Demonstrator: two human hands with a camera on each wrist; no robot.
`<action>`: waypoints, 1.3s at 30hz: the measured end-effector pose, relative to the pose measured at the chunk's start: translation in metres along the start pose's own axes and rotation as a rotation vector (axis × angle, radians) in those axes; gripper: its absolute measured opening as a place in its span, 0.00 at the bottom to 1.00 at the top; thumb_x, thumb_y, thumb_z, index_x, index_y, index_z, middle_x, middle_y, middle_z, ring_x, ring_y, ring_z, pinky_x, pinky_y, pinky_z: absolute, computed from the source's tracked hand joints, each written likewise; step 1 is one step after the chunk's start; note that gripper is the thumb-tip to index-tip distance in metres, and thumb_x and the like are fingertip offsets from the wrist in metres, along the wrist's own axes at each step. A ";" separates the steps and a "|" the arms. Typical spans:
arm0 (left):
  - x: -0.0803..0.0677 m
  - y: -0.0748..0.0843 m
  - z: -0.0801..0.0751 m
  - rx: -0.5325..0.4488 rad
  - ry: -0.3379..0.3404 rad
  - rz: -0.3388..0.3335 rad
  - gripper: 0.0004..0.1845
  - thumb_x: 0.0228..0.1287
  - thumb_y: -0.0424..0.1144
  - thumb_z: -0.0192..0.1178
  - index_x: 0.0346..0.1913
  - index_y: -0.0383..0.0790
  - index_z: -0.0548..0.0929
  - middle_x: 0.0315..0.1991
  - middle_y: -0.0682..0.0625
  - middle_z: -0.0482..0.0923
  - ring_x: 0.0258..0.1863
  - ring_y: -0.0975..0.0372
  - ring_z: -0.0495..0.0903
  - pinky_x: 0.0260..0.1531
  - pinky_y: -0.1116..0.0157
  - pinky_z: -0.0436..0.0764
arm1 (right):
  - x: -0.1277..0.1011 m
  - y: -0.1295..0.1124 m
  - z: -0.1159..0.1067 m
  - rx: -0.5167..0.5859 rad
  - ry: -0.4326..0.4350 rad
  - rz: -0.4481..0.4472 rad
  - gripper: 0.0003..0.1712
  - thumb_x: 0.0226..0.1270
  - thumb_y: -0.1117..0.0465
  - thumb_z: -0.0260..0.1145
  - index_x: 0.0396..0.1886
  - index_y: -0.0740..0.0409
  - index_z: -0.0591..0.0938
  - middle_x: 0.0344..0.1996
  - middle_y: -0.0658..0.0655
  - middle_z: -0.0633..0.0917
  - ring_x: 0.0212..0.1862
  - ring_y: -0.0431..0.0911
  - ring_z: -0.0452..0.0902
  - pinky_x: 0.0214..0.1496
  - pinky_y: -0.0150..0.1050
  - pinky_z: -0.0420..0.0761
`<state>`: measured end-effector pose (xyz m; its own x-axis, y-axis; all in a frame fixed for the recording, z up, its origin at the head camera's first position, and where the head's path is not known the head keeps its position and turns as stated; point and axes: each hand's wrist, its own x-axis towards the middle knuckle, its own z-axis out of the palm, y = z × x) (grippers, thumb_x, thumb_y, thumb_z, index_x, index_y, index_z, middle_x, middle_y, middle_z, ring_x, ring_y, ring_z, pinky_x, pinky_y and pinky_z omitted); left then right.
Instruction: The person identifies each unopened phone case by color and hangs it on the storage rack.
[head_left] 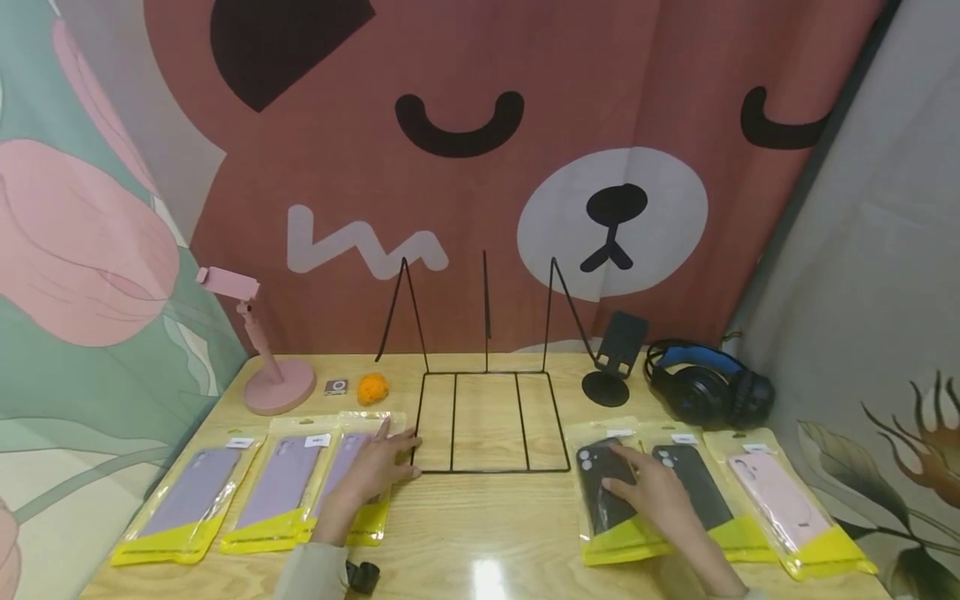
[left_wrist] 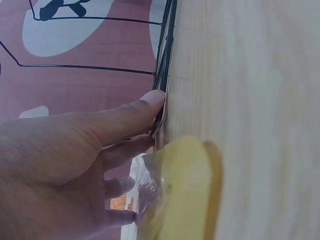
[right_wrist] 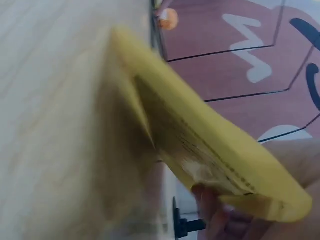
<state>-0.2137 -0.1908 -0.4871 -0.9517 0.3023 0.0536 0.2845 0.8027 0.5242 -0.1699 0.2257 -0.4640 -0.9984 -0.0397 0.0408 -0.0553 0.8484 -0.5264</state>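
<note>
The wire rack (head_left: 491,421) stands bare and all six packs lie flat, the left hand (head_left: 375,471) resting open-fingered on a purple pack (head_left: 352,475), the right hand (head_left: 652,492) lifting a black pack (head_left: 603,492) by its edge.

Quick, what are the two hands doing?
Left hand: open, lying flat on a purple phone case pack.
Right hand: gripping the black phone case pack.

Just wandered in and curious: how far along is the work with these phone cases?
Early. The wire rack holds nothing. The left hand rests on a purple case pack; the right hand lifts a black case pack. Six packs lie on the table.
</note>
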 end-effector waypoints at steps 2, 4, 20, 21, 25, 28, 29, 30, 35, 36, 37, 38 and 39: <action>0.001 0.000 0.000 -0.010 -0.001 -0.013 0.27 0.55 0.40 0.70 0.58 0.36 0.80 0.65 0.40 0.70 0.72 0.36 0.47 0.66 0.35 0.45 | -0.001 -0.004 -0.004 0.083 0.051 -0.061 0.28 0.60 0.56 0.71 0.61 0.55 0.78 0.55 0.65 0.81 0.45 0.59 0.81 0.40 0.50 0.81; 0.001 -0.001 0.000 -0.017 -0.001 -0.021 0.27 0.55 0.40 0.70 0.58 0.36 0.80 0.65 0.40 0.70 0.72 0.37 0.46 0.66 0.35 0.44 | -0.002 -0.012 -0.008 0.165 0.087 -0.125 0.25 0.62 0.60 0.69 0.60 0.54 0.80 0.54 0.63 0.82 0.39 0.51 0.82 0.33 0.41 0.81; -0.006 0.002 0.001 -0.028 -0.015 -0.023 0.27 0.56 0.40 0.69 0.59 0.35 0.79 0.67 0.42 0.69 0.71 0.35 0.47 0.65 0.34 0.43 | -0.013 -0.133 -0.030 0.587 0.194 -0.724 0.27 0.56 0.77 0.68 0.57 0.63 0.80 0.34 0.53 0.80 0.34 0.40 0.69 0.36 0.32 0.77; -0.006 0.001 0.001 -0.033 -0.012 -0.020 0.27 0.55 0.40 0.69 0.58 0.35 0.79 0.66 0.41 0.69 0.71 0.35 0.47 0.65 0.34 0.43 | -0.014 -0.140 -0.032 0.593 0.200 -0.730 0.26 0.56 0.77 0.68 0.57 0.63 0.80 0.35 0.54 0.80 0.34 0.40 0.69 0.36 0.32 0.77; -0.006 0.001 0.002 -0.035 -0.006 -0.015 0.26 0.55 0.40 0.69 0.58 0.35 0.80 0.66 0.41 0.69 0.71 0.35 0.48 0.65 0.34 0.44 | -0.016 -0.158 -0.040 0.586 0.211 -0.717 0.24 0.57 0.77 0.68 0.56 0.66 0.80 0.39 0.57 0.82 0.35 0.42 0.70 0.38 0.32 0.78; -0.005 0.000 0.002 -0.035 -0.004 -0.015 0.26 0.55 0.40 0.69 0.58 0.35 0.80 0.66 0.41 0.69 0.71 0.35 0.48 0.65 0.34 0.44 | -0.014 -0.163 -0.041 0.588 0.202 -0.692 0.24 0.58 0.75 0.67 0.56 0.66 0.79 0.42 0.59 0.83 0.36 0.41 0.71 0.40 0.33 0.80; -0.004 0.000 0.002 -0.034 -0.003 -0.014 0.26 0.55 0.40 0.69 0.58 0.35 0.80 0.66 0.41 0.69 0.71 0.35 0.48 0.65 0.33 0.44 | -0.012 -0.163 -0.040 0.591 0.201 -0.685 0.23 0.58 0.75 0.67 0.56 0.66 0.79 0.43 0.59 0.83 0.36 0.41 0.72 0.40 0.34 0.81; -0.004 0.000 0.003 -0.033 -0.004 -0.015 0.27 0.55 0.40 0.70 0.58 0.35 0.80 0.66 0.42 0.69 0.71 0.35 0.48 0.65 0.33 0.44 | -0.010 -0.163 -0.039 0.598 0.199 -0.678 0.23 0.59 0.75 0.67 0.56 0.66 0.79 0.44 0.59 0.83 0.36 0.41 0.72 0.40 0.34 0.81; -0.002 0.000 0.003 -0.023 -0.010 -0.015 0.27 0.55 0.40 0.70 0.58 0.36 0.80 0.66 0.42 0.70 0.70 0.35 0.49 0.65 0.34 0.45 | 0.002 -0.163 -0.034 0.616 0.182 -0.621 0.23 0.61 0.72 0.67 0.58 0.64 0.79 0.40 0.57 0.81 0.36 0.41 0.71 0.41 0.35 0.81; -0.002 0.000 0.003 -0.020 -0.011 -0.015 0.27 0.55 0.40 0.70 0.58 0.36 0.80 0.66 0.42 0.70 0.70 0.34 0.49 0.65 0.34 0.45 | 0.006 -0.163 -0.033 0.617 0.177 -0.608 0.23 0.61 0.72 0.67 0.58 0.63 0.79 0.39 0.56 0.81 0.37 0.41 0.71 0.41 0.36 0.82; -0.002 0.000 0.003 -0.020 -0.010 -0.013 0.27 0.55 0.40 0.70 0.58 0.36 0.80 0.66 0.42 0.70 0.70 0.34 0.49 0.65 0.34 0.45 | 0.009 -0.164 -0.033 0.618 0.173 -0.595 0.23 0.62 0.71 0.67 0.58 0.63 0.79 0.39 0.56 0.81 0.37 0.42 0.71 0.42 0.36 0.81; -0.002 0.000 0.003 -0.018 -0.007 -0.011 0.27 0.55 0.40 0.70 0.58 0.36 0.80 0.66 0.41 0.70 0.70 0.34 0.49 0.65 0.34 0.45 | 0.013 -0.165 -0.033 0.620 0.167 -0.582 0.23 0.62 0.70 0.67 0.59 0.62 0.79 0.39 0.56 0.81 0.37 0.43 0.71 0.42 0.37 0.81; -0.002 0.000 0.003 -0.017 -0.004 -0.008 0.27 0.54 0.40 0.70 0.58 0.35 0.80 0.65 0.41 0.70 0.70 0.34 0.49 0.65 0.34 0.45 | 0.017 -0.165 -0.033 0.620 0.165 -0.565 0.24 0.63 0.69 0.66 0.60 0.61 0.79 0.39 0.56 0.80 0.37 0.43 0.71 0.43 0.37 0.81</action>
<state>-0.2118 -0.1900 -0.4893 -0.9534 0.2982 0.0462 0.2751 0.7960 0.5392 -0.1777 0.1019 -0.3485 -0.8066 -0.2520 0.5347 -0.5897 0.2801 -0.7575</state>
